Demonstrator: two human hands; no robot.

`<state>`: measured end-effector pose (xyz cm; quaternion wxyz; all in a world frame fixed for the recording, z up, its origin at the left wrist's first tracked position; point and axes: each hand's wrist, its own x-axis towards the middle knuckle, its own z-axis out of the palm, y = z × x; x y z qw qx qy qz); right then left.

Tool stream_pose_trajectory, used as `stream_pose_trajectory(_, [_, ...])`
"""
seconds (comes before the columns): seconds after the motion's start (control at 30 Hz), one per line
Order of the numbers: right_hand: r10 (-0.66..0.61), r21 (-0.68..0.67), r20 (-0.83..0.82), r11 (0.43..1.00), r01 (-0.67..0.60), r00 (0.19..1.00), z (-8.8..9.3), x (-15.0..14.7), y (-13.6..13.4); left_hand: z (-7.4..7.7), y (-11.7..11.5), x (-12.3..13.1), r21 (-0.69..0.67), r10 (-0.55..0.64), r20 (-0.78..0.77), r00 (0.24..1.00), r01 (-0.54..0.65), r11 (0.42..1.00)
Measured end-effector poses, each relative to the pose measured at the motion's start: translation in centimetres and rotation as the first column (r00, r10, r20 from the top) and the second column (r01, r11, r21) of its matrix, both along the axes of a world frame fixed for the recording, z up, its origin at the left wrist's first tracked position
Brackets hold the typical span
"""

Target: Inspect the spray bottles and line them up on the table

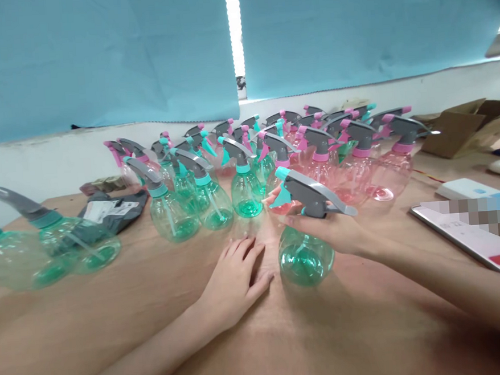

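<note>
My right hand [325, 228] grips the neck of a green spray bottle [305, 258] with a grey trigger head and teal nozzle, held upright on the wooden table [114, 328]. My left hand [233, 280] lies flat on the table just left of that bottle, fingers stretched out, holding nothing. Behind them stand several green spray bottles [245, 188] and several pink spray bottles [360, 168] in a cluster.
Two green bottles [61, 240] stand at the left edge. A grey packet [112, 211] lies behind them. A white tablet-like device [476, 234] and a white box [468, 189] lie at right, with a cardboard box [464, 127] behind. Blue curtains hang over the wall.
</note>
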<state>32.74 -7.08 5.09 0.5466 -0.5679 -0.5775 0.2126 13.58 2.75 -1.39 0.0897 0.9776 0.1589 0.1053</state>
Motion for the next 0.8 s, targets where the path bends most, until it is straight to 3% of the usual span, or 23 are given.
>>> stream_pose_trajectory(0.13, [-0.016,0.054,-0.056,0.998,0.019,0.998,0.1,-0.2,0.0,0.0,0.0,0.0,-0.003,-0.007,0.021,1.0,0.007,1.0])
stream_pose_trajectory(0.37, [-0.044,0.009,-0.062,0.999,0.045,0.997,1.2,-0.7,-0.5,0.1,0.0,-0.1,0.015,-0.007,0.0,1.0,0.007,1.0])
stream_pose_trajectory(0.8, [-0.086,0.034,0.026,0.996,0.085,0.996,0.0,-0.5,-0.4,0.0,0.0,0.0,0.014,-0.003,0.016,1.0,0.003,1.0])
